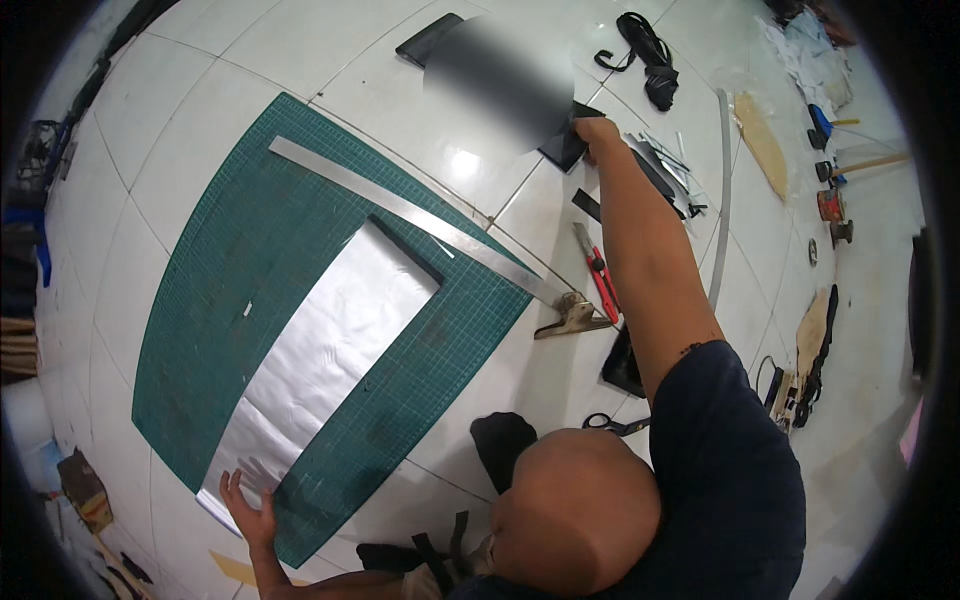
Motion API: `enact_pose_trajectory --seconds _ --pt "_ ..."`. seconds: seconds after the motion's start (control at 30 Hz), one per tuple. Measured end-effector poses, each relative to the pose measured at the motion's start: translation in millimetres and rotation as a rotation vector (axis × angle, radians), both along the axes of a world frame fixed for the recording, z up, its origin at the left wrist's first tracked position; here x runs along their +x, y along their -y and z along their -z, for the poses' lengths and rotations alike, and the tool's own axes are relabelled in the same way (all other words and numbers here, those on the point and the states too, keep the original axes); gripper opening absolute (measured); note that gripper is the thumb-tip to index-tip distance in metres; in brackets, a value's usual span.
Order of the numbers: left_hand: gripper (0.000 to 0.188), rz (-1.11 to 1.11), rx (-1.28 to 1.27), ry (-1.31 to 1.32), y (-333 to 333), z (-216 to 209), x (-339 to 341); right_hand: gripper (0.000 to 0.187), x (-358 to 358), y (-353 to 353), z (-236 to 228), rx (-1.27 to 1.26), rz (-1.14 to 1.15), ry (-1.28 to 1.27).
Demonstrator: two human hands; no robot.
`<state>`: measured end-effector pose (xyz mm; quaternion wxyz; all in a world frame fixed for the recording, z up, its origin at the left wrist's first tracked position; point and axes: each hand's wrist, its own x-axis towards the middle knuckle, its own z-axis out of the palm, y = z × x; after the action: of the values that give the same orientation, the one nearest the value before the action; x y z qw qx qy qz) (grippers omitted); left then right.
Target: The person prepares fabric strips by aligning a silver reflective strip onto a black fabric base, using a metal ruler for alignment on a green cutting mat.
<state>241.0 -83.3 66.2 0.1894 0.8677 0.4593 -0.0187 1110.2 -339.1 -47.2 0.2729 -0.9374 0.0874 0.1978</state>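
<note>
A long silver sheet (325,335) with a dark strip along its far end lies diagonally across a green cutting mat (375,430). At the sheet's near left end rests my left hand (255,515), open, with its fingers spread on the silver surface. My right arm reaches far forward. Its hand (597,133) is closed at the edge of a black flat piece (563,153), beside a blurred patch that hides part of that area. A steel ruler (400,207) crosses the mat's far side. A metal clip (575,316) sits at the ruler's near end.
By my right forearm lie a red cutter knife (601,280) and black-handled scissors (605,423). Several thin offcuts (668,165) lie beyond the forearm. A bundle of black straps (650,62) is on the tiled floor farther off. A long grey strip (723,200) stretches along the right.
</note>
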Motion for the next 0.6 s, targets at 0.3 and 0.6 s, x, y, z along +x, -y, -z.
enact_pose_trajectory --seconds 0.3,0.6 --pt "0.039 -0.067 -0.004 0.101 1 -16 -20 0.042 -55 -8 -45 0.410 0.266 0.133" --pt "0.028 -0.022 -0.048 0.094 -6 -68 -8 0.038 -68 -64 -207 0.102 -0.387 0.963"
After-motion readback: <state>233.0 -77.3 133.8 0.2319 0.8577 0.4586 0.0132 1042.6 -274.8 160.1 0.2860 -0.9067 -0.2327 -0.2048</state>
